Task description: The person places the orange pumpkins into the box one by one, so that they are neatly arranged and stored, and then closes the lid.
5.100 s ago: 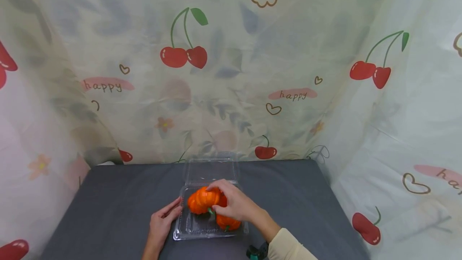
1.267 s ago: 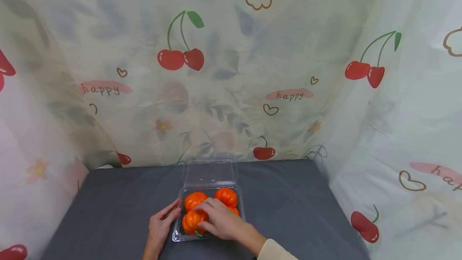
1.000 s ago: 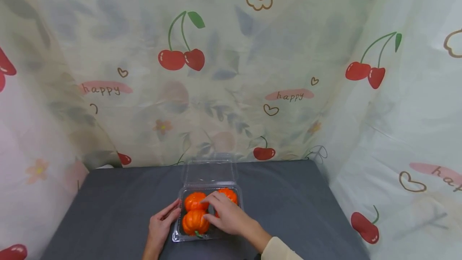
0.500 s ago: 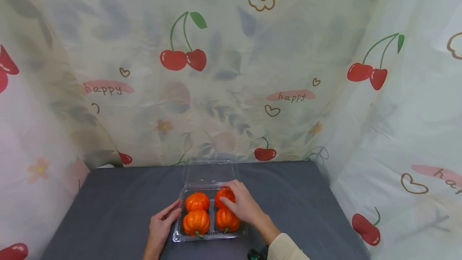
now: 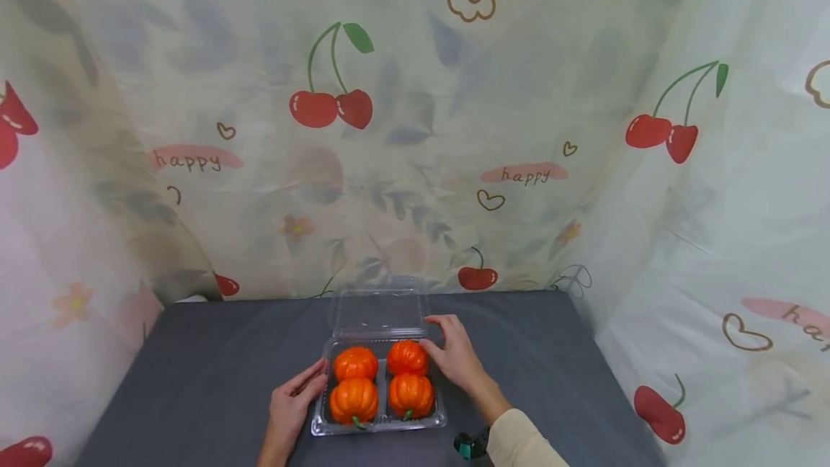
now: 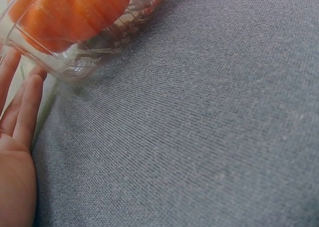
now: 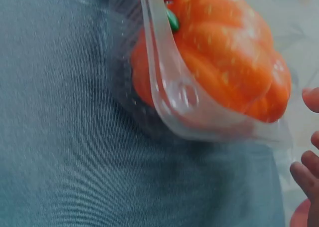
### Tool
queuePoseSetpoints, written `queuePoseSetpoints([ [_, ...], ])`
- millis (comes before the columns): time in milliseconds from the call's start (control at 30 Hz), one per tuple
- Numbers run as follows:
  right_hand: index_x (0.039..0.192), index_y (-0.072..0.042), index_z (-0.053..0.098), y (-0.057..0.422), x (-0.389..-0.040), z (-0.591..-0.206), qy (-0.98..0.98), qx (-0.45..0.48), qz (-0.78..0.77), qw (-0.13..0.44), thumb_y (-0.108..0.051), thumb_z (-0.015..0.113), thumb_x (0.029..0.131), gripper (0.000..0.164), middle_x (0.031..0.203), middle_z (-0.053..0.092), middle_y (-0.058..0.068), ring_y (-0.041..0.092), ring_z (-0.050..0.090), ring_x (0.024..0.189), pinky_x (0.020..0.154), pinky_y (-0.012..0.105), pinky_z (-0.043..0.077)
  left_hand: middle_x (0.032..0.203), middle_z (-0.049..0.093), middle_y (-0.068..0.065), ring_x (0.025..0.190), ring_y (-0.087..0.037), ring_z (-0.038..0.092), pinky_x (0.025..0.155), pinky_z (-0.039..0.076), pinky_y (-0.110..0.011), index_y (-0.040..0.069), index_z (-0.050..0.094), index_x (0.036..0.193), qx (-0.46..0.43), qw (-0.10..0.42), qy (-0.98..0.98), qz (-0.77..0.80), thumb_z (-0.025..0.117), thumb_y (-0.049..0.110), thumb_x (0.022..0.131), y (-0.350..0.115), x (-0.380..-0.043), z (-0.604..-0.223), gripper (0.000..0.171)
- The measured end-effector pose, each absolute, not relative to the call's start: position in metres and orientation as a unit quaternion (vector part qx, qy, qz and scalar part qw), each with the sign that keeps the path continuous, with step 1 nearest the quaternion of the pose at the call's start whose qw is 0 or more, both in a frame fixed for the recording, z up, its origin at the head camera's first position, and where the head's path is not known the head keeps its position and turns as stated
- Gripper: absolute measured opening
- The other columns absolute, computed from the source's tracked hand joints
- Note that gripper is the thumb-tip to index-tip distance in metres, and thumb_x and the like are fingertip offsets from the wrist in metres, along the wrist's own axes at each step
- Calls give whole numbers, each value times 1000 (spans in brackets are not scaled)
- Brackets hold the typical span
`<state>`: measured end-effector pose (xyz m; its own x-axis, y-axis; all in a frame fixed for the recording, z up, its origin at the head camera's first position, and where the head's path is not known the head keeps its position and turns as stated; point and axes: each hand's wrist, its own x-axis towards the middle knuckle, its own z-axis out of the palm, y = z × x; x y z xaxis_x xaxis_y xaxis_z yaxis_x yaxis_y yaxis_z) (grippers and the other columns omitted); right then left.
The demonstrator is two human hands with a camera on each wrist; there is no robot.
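A clear plastic clamshell box sits on the table with its lid raised at the back. Two orange toy-like pumpkins fill its left half, a front one and a back one. The right half has another pair, the front pumpkin showing a green stem and the back pumpkin beside my thumb. My left hand touches the box's left side with straight fingers. At the back right corner, my right hand holds nothing, fingers spread near the lid's hinge.
Dark grey cloth covers the table on both sides of the box. A printed curtain hangs behind and along the sides. Beneath the right wrist is a small black and green device.
The right hand has let go of the pumpkins and moved right and back to the lid's corner. Two pumpkins now stand in each half. The left hand has stayed at the box's left side.
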<state>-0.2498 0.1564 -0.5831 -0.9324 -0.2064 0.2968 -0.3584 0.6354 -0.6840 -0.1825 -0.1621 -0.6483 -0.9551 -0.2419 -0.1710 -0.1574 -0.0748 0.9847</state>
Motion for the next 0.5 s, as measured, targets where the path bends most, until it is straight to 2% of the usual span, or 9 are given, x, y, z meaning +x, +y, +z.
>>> queuePoseSetpoints([
  [167, 134, -5, 60, 162, -255, -589, -898, 141, 412, 72, -21, 76, 92, 47, 123, 59, 21, 34, 60, 108, 91, 40, 57, 122, 75, 2, 97, 8, 71, 81, 59, -14, 9, 69, 132, 151, 27, -679, -718, 83, 29, 86, -163, -183, -649, 52],
  [400, 141, -6, 56, 164, -259, -598, -901, 126, 412, 48, -19, 75, 93, 53, 123, 59, 21, 30, 58, 103, 88, 36, 59, 123, 74, -1, 96, 8, 71, 81, 59, -14, 8, 69, 132, 150, 32, -684, -713, 82, 30, 87, -162, -183, -650, 52],
  [500, 142, -4, 55, 165, -261, -601, -901, 127, 412, 45, -18, 74, 93, 54, 123, 60, 22, 30, 60, 104, 88, 41, 61, 121, 75, 3, 97, 8, 71, 81, 59, -14, 7, 69, 131, 148, 37, -683, -715, 82, 28, 87, -161, -183, -650, 50],
])
